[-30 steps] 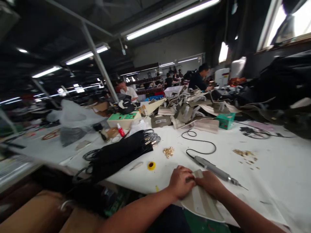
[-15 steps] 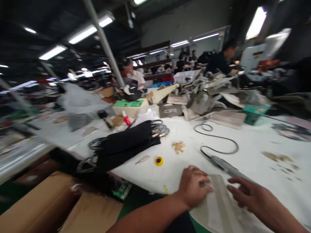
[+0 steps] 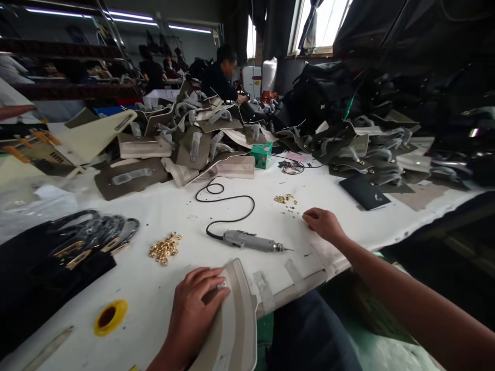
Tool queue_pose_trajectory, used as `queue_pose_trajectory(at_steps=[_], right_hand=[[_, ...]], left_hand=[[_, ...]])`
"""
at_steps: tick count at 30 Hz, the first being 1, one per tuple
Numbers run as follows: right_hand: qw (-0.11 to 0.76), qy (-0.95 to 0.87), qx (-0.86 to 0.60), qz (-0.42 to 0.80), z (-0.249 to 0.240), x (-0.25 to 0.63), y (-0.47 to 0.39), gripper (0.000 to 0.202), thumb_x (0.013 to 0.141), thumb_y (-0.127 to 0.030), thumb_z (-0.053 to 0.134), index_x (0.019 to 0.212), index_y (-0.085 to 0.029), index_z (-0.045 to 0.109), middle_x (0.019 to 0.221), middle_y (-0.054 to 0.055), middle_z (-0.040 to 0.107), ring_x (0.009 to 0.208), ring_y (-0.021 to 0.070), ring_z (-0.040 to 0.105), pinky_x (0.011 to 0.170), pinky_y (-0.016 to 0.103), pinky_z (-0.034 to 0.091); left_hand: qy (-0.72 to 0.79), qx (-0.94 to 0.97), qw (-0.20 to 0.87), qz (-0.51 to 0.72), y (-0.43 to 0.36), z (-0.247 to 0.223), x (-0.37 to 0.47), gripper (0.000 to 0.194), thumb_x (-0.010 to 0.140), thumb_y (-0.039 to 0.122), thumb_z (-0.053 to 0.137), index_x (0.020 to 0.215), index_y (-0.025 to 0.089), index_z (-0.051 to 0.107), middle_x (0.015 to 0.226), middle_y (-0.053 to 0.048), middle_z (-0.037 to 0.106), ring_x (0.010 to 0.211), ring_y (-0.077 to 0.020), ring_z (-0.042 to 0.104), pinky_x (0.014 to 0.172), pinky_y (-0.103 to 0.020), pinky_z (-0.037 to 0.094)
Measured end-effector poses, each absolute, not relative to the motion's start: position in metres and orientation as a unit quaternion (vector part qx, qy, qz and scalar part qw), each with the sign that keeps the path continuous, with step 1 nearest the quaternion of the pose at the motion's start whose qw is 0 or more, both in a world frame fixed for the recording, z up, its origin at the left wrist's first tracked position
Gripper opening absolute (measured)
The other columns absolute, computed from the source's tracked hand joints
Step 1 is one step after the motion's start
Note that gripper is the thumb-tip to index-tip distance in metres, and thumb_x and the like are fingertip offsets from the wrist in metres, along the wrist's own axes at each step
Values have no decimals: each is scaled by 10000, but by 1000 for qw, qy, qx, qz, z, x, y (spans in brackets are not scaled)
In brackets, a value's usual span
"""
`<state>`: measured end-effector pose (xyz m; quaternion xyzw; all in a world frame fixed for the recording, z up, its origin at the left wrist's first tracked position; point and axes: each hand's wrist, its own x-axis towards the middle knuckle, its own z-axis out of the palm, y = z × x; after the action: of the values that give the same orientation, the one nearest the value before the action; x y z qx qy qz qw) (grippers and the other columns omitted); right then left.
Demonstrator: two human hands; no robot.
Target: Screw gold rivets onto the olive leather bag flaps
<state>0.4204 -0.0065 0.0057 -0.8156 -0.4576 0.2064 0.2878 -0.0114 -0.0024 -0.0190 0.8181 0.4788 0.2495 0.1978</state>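
Observation:
My left hand [image 3: 196, 304] lies over a beige and cream flat panel [image 3: 242, 319] at the table's front edge, its fingers and thumb closed on the panel. Farther right, my right hand [image 3: 324, 224] rests low over the white table, fingertips pressed together. Anything between those fingertips is hidden. Just beyond them lie tiny brass-coloured fittings [image 3: 284, 199], some scattered singly. A grey corded electric screwdriver [image 3: 251, 241] lies between my hands, its bit pointing right. Left of it sits a heap of larger gold-coloured fittings [image 3: 165, 249].
Piled grey-brown panels with wrapped handles [image 3: 197, 147] line the back. Black pieces with looped handles [image 3: 58, 257] and a yellow ring-shaped roll [image 3: 110, 317] are at left. A dark flat rectangle [image 3: 364, 192] lies at right, a green box [image 3: 262, 155] behind. A co-worker [image 3: 220, 77] sits beyond.
The view has swung right. My right hand has moved away from the panel to beside the tiny brass fittings, its fingers now together. My left hand has stayed on the panel.

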Motion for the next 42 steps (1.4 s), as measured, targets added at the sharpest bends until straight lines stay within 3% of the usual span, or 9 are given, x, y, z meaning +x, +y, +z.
queue_pose_trajectory(at_steps=[4, 9, 15, 19, 24, 28, 34, 38, 42], right_hand=[[276, -454, -825, 195, 2, 447, 12, 286, 886, -410, 585, 973, -198, 756, 636, -7, 681, 589, 157, 619, 627, 257, 462], [255, -457, -835, 169, 1, 470, 47, 342, 901, -381, 590, 1156, -218, 749, 859, 11, 749, 672, 144, 641, 696, 253, 464], [189, -476, -843, 165, -4, 489, 80, 548, 837, -494, 661, 1304, -214, 720, 925, 98, 760, 810, 276, 666, 684, 340, 443], [162, -505, -830, 175, -29, 509, 99, 400, 855, -541, 637, 1098, -273, 809, 1085, 190, 757, 849, 334, 684, 676, 415, 448], [195, -526, -815, 146, -40, 516, 103, 317, 856, -516, 633, 932, -273, 822, 1157, 272, 719, 760, 313, 663, 674, 474, 423], [221, -504, -824, 134, -22, 506, 94, 333, 844, -519, 594, 937, -268, 793, 1105, 199, 750, 790, 304, 675, 699, 420, 454], [318, -488, -778, 237, 11, 472, 54, 316, 847, -437, 540, 846, -179, 721, 678, 54, 685, 598, 191, 614, 589, 286, 448], [295, -500, -776, 248, 6, 457, 31, 302, 858, -374, 546, 946, -164, 743, 640, 21, 664, 564, 153, 584, 546, 247, 421], [269, -539, -774, 193, -5, 453, 22, 228, 853, -323, 563, 884, -186, 743, 725, 21, 704, 640, 154, 606, 611, 248, 430]], left_hand=[[475, 821, 191, 252, 2, -29, -16, 198, 850, 488, 715, 938, 338, 809, 1154, -2, 788, 1172, -320, 641, 1023, -498, 503], [474, 822, 182, 257, 7, -35, -19, 200, 826, 495, 734, 924, 342, 818, 1133, -12, 797, 1142, -330, 662, 988, -511, 536], [501, 797, 211, 265, -8, -19, -13, 131, 756, 300, 811, 881, 337, 816, 1113, -4, 803, 1148, -305, 662, 992, -492, 549], [533, 762, 249, 270, -14, -11, -7, 234, 657, 176, 858, 844, 312, 823, 1095, -22, 806, 1156, -312, 648, 1023, -485, 527], [542, 746, 268, 281, -17, -12, -6, 258, 617, 176, 892, 827, 312, 831, 1082, -35, 809, 1142, -328, 646, 1021, -499, 521], [522, 775, 227, 274, -14, -18, -11, 253, 644, 173, 854, 855, 310, 823, 1096, -32, 807, 1138, -320, 663, 1009, -490, 544], [493, 805, 192, 266, -5, -23, -15, 108, 794, 346, 779, 893, 336, 820, 1119, -24, 802, 1145, -317, 671, 991, -512, 564], [490, 812, 203, 246, -1, -24, -15, 177, 852, 446, 731, 952, 328, 817, 1184, -21, 779, 1195, -310, 640, 1045, -514, 528], [484, 820, 204, 227, 0, -25, -17, 216, 868, 488, 712, 990, 338, 810, 1211, -3, 768, 1229, -307, 616, 1070, -507, 503]])
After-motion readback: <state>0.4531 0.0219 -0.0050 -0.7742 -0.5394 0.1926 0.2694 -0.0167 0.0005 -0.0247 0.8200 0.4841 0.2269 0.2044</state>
